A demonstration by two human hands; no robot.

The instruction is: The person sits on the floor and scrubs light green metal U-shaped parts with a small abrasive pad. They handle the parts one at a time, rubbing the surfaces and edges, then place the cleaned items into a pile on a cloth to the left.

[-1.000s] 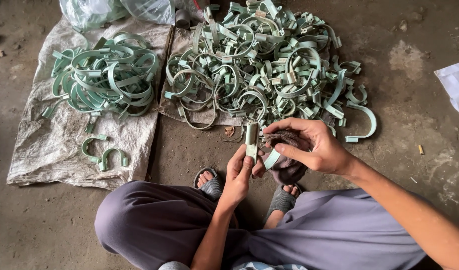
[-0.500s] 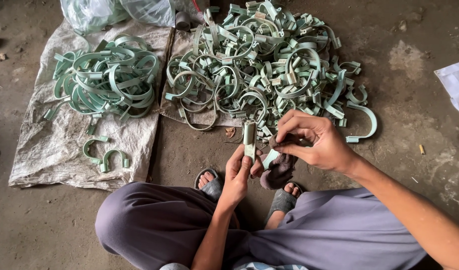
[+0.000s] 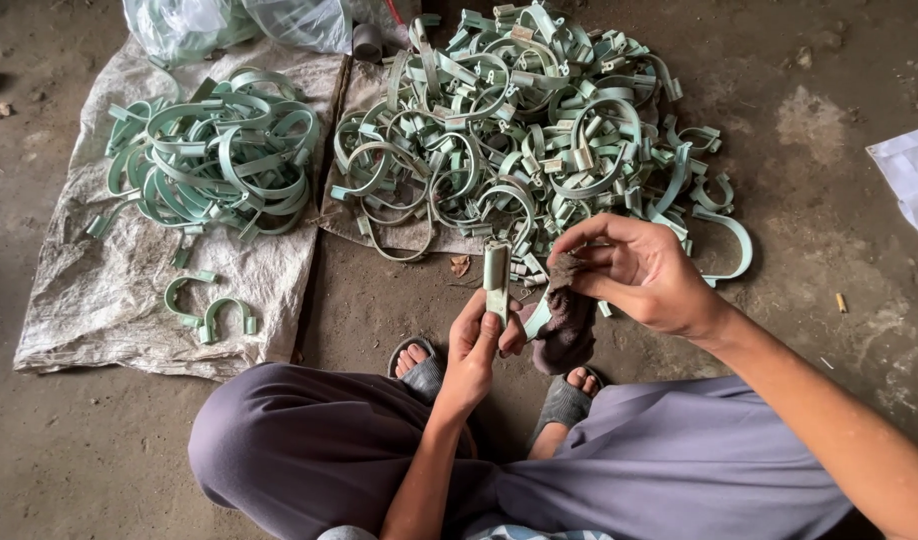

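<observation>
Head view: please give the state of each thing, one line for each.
Left hand: holds a green clamp upright.
Right hand: pinches a dark rag against the clamp.
Large clamp pile: loose, tangled.
Small clamp pile: heaped on a sack.
Plastic bag: lying behind.

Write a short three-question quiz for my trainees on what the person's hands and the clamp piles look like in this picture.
1. True or false: the left hand holds a pale green clamp upright.
2. What does the right hand pinch? A) a dark rag B) a hammer C) a brush
3. Fill in: the smaller pile lies on a grey ____, to the left of the larger pile.

Key: 1 true; 2 A; 3 sack.
</observation>
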